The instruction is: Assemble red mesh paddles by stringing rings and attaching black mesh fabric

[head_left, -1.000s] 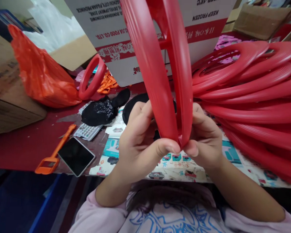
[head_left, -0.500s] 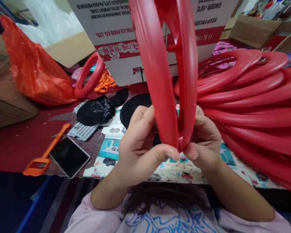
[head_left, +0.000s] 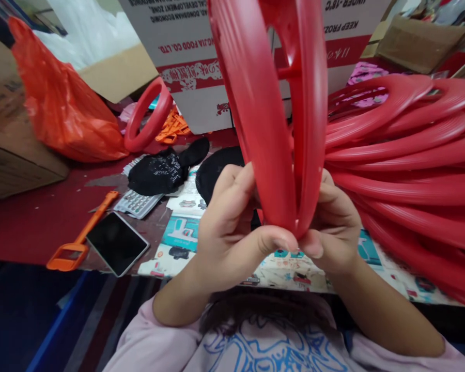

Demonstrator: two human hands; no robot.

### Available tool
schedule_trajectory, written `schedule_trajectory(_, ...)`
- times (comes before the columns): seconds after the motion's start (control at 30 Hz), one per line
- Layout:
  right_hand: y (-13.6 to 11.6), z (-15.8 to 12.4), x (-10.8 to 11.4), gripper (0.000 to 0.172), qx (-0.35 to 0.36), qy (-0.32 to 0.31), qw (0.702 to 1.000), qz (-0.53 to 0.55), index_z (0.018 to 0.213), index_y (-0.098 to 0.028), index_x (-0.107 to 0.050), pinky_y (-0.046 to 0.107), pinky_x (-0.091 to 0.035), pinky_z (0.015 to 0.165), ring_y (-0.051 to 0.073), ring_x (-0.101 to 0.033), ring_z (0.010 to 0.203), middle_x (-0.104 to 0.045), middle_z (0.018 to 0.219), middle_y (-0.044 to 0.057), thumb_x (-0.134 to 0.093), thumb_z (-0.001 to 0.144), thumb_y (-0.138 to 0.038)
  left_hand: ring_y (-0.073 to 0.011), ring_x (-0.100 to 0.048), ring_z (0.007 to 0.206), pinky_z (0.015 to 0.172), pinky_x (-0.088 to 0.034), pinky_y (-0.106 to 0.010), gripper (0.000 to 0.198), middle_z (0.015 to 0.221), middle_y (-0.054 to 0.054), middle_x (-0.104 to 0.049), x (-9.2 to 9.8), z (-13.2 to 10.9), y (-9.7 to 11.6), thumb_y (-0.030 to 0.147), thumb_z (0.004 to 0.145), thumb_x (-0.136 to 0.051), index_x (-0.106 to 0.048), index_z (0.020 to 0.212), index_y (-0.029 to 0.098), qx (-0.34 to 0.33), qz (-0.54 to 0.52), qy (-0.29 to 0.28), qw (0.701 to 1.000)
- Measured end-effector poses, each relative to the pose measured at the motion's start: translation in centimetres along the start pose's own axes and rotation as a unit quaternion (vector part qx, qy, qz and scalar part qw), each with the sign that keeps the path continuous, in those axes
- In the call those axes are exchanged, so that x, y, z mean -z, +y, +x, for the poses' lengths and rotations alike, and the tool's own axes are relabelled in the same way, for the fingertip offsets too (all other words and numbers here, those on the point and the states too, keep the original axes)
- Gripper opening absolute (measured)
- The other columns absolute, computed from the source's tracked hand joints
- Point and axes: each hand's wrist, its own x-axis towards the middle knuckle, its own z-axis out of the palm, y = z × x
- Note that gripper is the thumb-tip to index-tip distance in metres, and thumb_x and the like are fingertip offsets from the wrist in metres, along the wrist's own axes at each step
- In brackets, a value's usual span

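Two red plastic ring halves stand upright in front of me, a left half [head_left: 259, 124] and a right half [head_left: 312, 119]. They meet at the bottom and spread apart higher up, where ribs show inside the gap. My left hand [head_left: 232, 237] is closed around the lower part of the left half, thumb at the bottom seam. From the other side my right hand [head_left: 337, 232] grips the right half, its thumb close to the left one. Some fingertips are hidden behind the plastic. The top of the halves runs out of view.
Many red ring pieces [head_left: 414, 191] are piled at right. A printed carton [head_left: 201, 108] stands behind. Leftward lie a phone [head_left: 117, 243], an orange plastic part [head_left: 81, 235], a calculator [head_left: 137, 203], black cloth pieces [head_left: 155, 173], a red ring [head_left: 149, 116] and an orange bag [head_left: 65, 108].
The lower ends of the two halves have come closer together, and the gap just above the thumbs is narrower. The whole scene has shifted slightly to the right in view.
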Motion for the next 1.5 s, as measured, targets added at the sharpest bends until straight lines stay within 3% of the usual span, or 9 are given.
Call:
schedule_trajectory(0.37, 0.2, -0.4, 0.4, 0.039, -0.005, -0.034, 0.999, -0.035, 0.11, -0.03, -0.07, 0.037, -0.054, 0.076, 0.019, -0.055, 0.09, -0.051, 0.097, 0.004, -0.079, 0.073, -0.039, -0.0254, -0.051, 0.096, 0.079, -0.048, -0.038, 0.039, 0.1, -0.009, -0.059, -0.1, -0.1, 0.3, 0.046, 0.082, -0.069, -0.069, 0.114, 0.026, -0.036, 0.003, -0.018, 0.999)
schedule_trajectory(0.5, 0.6, -0.4, 0.0, 0.052, 0.055, -0.053, 0.991, -0.108, 0.125, -0.034, -0.06, 0.033, -0.051, 0.075, 0.017, -0.051, 0.086, -0.048, 0.09, 0.001, -0.076, 0.076, -0.043, -0.0247, -0.049, 0.099, 0.08, -0.05, -0.036, 0.042, 0.104, -0.011, -0.052, 0.2, -0.9, 0.1, 0.043, 0.087, -0.063, -0.064, 0.123, 0.022, -0.006, -0.019, -0.039, 0.999)
schedule_trajectory(0.63, 0.6, -1.2, -0.9, 0.052, 0.063, -0.034, 0.987, -0.142, 0.135, -0.032, -0.052, 0.03, -0.049, 0.071, 0.016, -0.048, 0.085, -0.047, 0.093, 0.003, -0.067, 0.085, -0.037, -0.0246, -0.05, 0.106, 0.098, -0.048, -0.042, 0.048, 0.111, -0.01, -0.047, -0.3, -2.0, -0.3, 0.034, 0.09, -0.058, -0.051, 0.137, 0.025, 0.033, -0.083, -0.018, 0.996)
schedule_trajectory(0.97, 0.3, -1.3, -1.4, 0.051, 0.095, -0.075, 0.977, -0.177, 0.137, -0.031, -0.047, 0.035, -0.052, 0.072, 0.019, -0.048, 0.088, -0.047, 0.095, 0.005, -0.062, 0.088, -0.036, -0.0274, -0.048, 0.109, 0.104, -0.043, -0.051, 0.048, 0.114, -0.011, -0.05, 0.1, -3.6, -0.8, 0.035, 0.092, -0.05, -0.045, 0.139, 0.027, 0.015, -0.059, -0.018, 0.998)
schedule_trajectory(1.07, 0.0, -1.1, -1.8, 0.056, 0.13, -0.093, 0.961, -0.226, 0.142, -0.026, -0.04, 0.035, -0.053, 0.075, 0.021, -0.05, 0.093, -0.048, 0.099, 0.008, -0.06, 0.09, -0.033, -0.0265, -0.05, 0.11, 0.101, -0.046, -0.046, 0.044, 0.116, -0.01, -0.049, 0.1, -3.8, -0.9, 0.033, 0.093, -0.048, -0.047, 0.136, 0.03, 0.013, -0.066, 0.008, 0.998)
schedule_trajectory(1.17, -0.4, -1.0, -2.2, 0.062, 0.167, -0.122, 0.937, -0.281, 0.145, -0.018, -0.034, 0.035, -0.053, 0.081, 0.022, -0.049, 0.1, -0.047, 0.105, 0.011, -0.058, 0.089, -0.025, -0.0196, -0.057, 0.085, 0.072, -0.056, -0.032, 0.04, 0.104, -0.007, -0.052, 0.1, -3.6, -0.8, 0.039, 0.089, -0.055, -0.051, 0.128, 0.03, 0.018, -0.142, 0.008, 0.99)
schedule_trajectory(1.23, -0.6, -1.0, -2.5, 0.062, 0.186, -0.141, 0.917, -0.322, 0.145, -0.014, -0.034, 0.037, -0.052, 0.084, 0.023, -0.049, 0.101, -0.048, 0.105, 0.012, -0.057, 0.088, -0.023, -0.0123, -0.05, 0.062, 0.051, -0.049, -0.023, 0.04, 0.091, -0.004, -0.053, 0.3, -3.3, -0.6, 0.047, 0.085, -0.061, -0.055, 0.121, 0.029, 0.028, -0.188, 0.011, 0.982)
schedule_trajectory(1.3, -0.8, -1.1, -3.1, 0.058, 0.202, -0.153, 0.893, -0.372, 0.143, -0.01, -0.036, 0.04, -0.049, 0.085, 0.025, -0.049, 0.1, -0.05, 0.105, 0.013, -0.054, 0.089, -0.025, -0.0087, -0.043, 0.053, 0.042, -0.042, -0.02, 0.046, 0.082, -0.002, -0.054, 0.8, -3.1, -0.5, 0.052, 0.077, -0.07, -0.06, 0.113, 0.026, 0.047, -0.189, 0.039, 0.98)
schedule_trajectory(1.5, -2.6, -0.7, -4.2, 0.042, 0.192, -0.178, 0.837, -0.481, 0.125, -0.014, -0.055, 0.044, -0.04, 0.086, 0.029, -0.05, 0.1, -0.057, 0.109, 0.014, -0.055, 0.085, -0.026, -0.0118, -0.059, 0.06, 0.055, -0.052, -0.021, 0.031, 0.074, -0.001, -0.066, 3.9, -3.6, 0.2, 0.033, 0.066, -0.083, -0.069, 0.091, 0.02, 0.156, -0.057, 0.147, 0.975)
